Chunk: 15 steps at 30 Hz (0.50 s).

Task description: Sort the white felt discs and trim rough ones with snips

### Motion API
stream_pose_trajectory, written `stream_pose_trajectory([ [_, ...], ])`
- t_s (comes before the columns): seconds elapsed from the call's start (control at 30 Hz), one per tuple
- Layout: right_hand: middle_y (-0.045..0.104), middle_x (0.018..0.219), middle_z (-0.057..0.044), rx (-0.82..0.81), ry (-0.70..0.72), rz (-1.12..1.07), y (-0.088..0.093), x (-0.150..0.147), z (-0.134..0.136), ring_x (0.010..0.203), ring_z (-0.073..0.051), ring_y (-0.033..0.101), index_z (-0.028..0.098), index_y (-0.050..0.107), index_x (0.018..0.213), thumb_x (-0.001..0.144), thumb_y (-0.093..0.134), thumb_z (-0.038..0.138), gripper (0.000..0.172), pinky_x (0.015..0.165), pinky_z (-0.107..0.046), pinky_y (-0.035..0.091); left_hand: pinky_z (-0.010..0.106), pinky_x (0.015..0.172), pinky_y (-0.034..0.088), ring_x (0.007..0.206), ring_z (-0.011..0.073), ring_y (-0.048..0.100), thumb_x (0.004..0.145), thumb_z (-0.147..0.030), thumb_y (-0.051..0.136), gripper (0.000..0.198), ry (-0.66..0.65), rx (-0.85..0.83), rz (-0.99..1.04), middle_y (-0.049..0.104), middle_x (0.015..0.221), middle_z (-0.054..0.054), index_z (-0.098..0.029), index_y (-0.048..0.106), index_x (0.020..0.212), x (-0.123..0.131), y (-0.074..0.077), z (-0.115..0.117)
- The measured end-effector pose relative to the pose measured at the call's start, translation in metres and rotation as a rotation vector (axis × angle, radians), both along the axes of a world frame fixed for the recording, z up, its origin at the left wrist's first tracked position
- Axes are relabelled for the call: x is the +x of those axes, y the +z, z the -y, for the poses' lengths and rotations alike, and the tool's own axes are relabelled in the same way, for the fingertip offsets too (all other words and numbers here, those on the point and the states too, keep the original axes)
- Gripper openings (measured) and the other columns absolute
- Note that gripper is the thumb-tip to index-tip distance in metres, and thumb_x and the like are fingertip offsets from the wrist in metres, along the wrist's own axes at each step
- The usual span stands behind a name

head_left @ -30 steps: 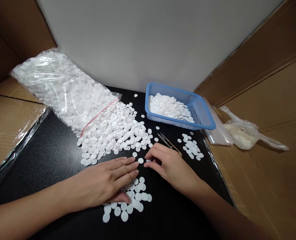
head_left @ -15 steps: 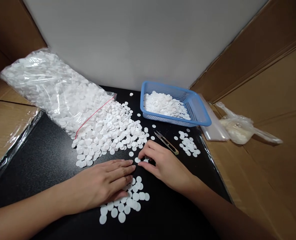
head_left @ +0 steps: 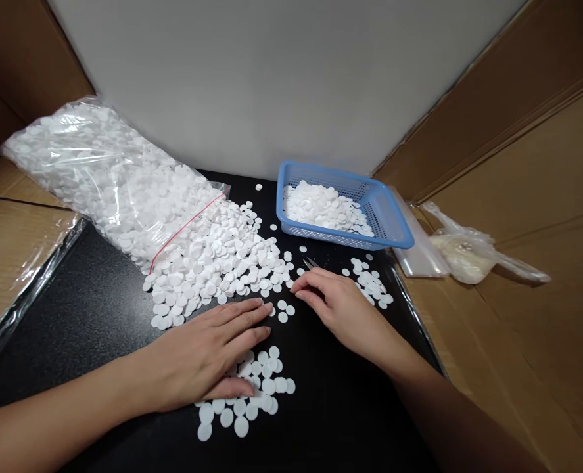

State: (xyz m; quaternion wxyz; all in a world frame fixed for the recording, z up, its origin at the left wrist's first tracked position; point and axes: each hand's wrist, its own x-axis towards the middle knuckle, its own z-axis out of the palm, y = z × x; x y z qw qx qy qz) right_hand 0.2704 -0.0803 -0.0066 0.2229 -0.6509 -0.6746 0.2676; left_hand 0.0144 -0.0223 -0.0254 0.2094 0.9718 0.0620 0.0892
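Note:
My left hand lies flat with its fingers stretched out and partly covers a spread of thin white discs. Its fingertips touch the edge of another disc by the larger heap. To the right, my right hand has thumb and index finger pinched together at a white disc; the other fingers are curled out of sight. Between the hands lie several single discs. Thread snips show only their tips behind my right hand. A big heap of discs spreads out beyond my left hand.
A clear zip bag full of discs lies at the left, its mouth at the heap. At the back stands a blue basket partly filled with discs. A small disc group, flat plastic bags and a knotted bag are at right.
My right hand has moved away to the upper right, uncovering several discs and now hiding most of the snips. My left hand has shifted slightly up and its thumb has spread apart.

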Motion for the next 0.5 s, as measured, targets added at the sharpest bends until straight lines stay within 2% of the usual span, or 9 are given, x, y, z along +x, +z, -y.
stream_pose_trajectory([
  [0.17,0.064,0.091,-0.001,-0.050,0.063,-0.018,0.002,0.000,0.001,0.080,-0.016,0.061,0.021,0.066,0.089,0.090,0.060,0.005,0.017,0.071,-0.029,0.047,0.045,0.116,0.041,0.143,0.0318,0.042,0.096,-0.053,0.055,0.057,-0.001,-0.032,0.000,0.051,0.150,0.018,-0.012,0.054,0.136,-0.001,0.001,-0.001],
  [0.37,0.063,0.091,-0.001,-0.057,0.100,-0.061,-0.003,-0.004,0.002,0.076,-0.015,0.059,0.022,0.068,0.090,0.090,0.063,0.009,0.014,0.066,-0.027,0.045,0.045,0.111,0.045,0.134,0.0312,0.052,0.099,-0.049,0.052,0.046,-0.032,-0.090,0.023,0.062,0.136,0.018,-0.013,0.058,0.126,0.001,0.007,-0.002],
  [0.5,0.065,0.096,-0.003,-0.060,0.137,-0.090,-0.005,-0.004,0.003,0.087,-0.017,0.062,0.022,0.071,0.094,0.094,0.057,0.009,0.019,0.077,-0.030,0.048,0.044,0.106,0.050,0.127,0.0313,0.056,0.100,-0.046,0.051,0.037,-0.044,-0.126,0.033,0.066,0.122,0.017,-0.015,0.061,0.116,0.002,0.012,-0.003],
])
